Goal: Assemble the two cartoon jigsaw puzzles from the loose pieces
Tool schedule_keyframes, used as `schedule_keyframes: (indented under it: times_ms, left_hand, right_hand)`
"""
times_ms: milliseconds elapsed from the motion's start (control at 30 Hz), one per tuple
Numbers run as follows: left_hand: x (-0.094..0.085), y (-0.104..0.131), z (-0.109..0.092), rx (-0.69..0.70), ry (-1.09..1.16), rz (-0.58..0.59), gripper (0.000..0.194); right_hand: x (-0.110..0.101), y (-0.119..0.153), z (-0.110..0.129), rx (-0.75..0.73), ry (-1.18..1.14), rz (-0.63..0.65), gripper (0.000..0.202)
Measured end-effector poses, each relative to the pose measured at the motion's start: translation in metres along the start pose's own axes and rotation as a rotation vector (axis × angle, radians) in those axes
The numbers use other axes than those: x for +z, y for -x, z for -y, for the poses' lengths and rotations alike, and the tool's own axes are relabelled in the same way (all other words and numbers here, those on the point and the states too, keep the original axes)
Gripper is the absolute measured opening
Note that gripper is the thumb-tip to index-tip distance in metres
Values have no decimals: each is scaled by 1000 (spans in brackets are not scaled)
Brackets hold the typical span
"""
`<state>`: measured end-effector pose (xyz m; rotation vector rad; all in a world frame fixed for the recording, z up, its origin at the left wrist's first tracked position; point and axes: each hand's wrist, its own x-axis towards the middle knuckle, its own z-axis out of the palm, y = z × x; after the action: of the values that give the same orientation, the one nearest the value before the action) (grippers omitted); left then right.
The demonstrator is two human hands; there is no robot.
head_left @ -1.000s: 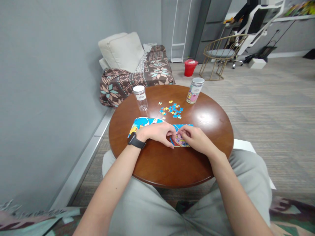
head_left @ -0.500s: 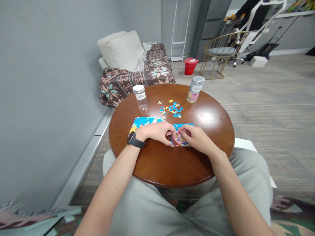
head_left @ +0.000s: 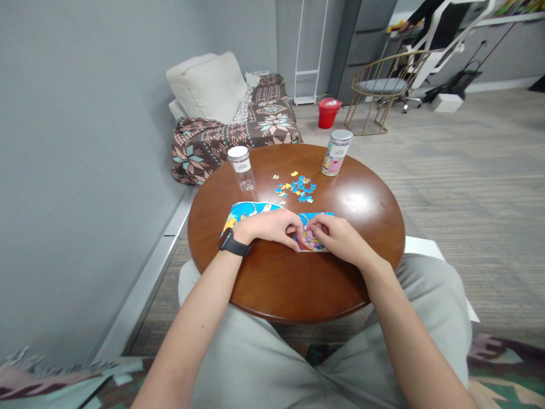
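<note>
Puzzle (head_left: 313,243) hides partly behind left hand (head_left: 280,225) and right hand (head_left: 342,238), each grip half-curled, any hold unclear.

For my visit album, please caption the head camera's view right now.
Left hand and right hand at a colourful jigsaw, loose pieces beyond.

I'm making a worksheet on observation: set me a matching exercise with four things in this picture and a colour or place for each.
1. Loose puzzle pieces
2. Bucket
3. Clear jar
4. Watch

A. Black, on the left wrist
B. Upright, at the table's far left
C. Scattered, mostly blue and yellow
D. Red, on the floor

Pairs: 1-C, 2-D, 3-B, 4-A
</note>
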<state>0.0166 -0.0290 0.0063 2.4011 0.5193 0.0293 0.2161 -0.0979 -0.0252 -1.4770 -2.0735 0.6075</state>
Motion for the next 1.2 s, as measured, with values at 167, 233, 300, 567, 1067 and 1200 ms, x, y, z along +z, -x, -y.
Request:
schedule_keyframes:
  times_ms: [167, 233, 300, 567, 1067, 1200]
  left_hand:
    - [0, 0, -2, -13, -2, 2, 24]
    - [0, 1, -3, -26, 2, -8, 22]
    - [0, 0, -3, -46, 11, -28, 22]
    - [3, -2, 1, -97, 69, -52, 23]
    - [0, 2, 0, -64, 81, 7, 19]
    - [0, 2, 0, -66, 65, 17, 17]
  right_hand:
    - [1, 0, -1, 10, 1, 3, 19]
    - [1, 0, -1, 14, 3, 1, 19]
    - [1, 0, -1, 13, 3, 2, 19]
    - [1, 0, 0, 16, -2, 2, 19]
    - [1, 0, 0, -4, -5, -1, 18]
    - [1, 0, 0, 0, 0, -7, 19]
